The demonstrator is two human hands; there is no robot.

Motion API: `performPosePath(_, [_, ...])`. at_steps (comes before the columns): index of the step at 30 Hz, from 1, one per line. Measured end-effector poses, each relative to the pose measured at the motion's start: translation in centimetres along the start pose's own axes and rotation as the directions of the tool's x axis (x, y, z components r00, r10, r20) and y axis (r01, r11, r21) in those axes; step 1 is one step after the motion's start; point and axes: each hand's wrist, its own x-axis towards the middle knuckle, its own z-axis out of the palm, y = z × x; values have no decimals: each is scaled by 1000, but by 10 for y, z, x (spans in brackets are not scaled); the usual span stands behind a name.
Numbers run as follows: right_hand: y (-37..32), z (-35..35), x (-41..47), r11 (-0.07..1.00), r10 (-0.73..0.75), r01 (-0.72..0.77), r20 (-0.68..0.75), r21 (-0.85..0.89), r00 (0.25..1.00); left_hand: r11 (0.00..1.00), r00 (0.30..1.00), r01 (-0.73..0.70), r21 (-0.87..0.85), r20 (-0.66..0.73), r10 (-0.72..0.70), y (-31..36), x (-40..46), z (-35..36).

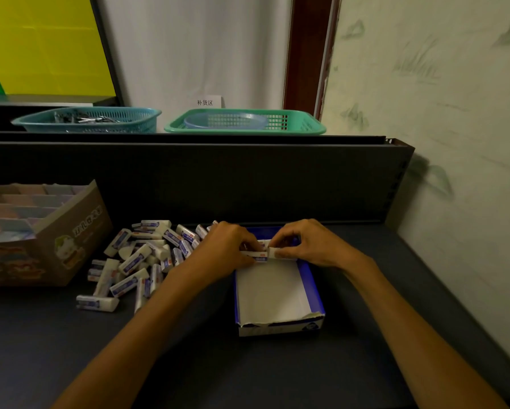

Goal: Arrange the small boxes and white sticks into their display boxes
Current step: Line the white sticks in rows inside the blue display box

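White card point(208, 102) reading "补货区" behind green basket point(244, 121)

The stick point(273, 252) pinched between both hands is white with a blue-printed sleeve. The box point(306, 278) under the grip is blue outside and plain white inside. Left of the grip, the heap point(135, 261) is white with blue-and-white wrappers on a dark grey table point(188, 364). Farther left, a brown carton point(67, 240) bears cartoon print. Beyond the grip stand a teal basket point(88, 119) and a green basket point(244, 122).
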Motion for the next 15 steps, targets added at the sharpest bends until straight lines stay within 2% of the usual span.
performPosePath(8, [-6,2,1,976,-28,25,-11,-215,1000,998,999,10,58,37,-12,5,5,2])
performPosePath(15, [2,-5,-1,973,-2,-1,-12,-229,1000,998,999,11,69,40,-14,2,4,1])
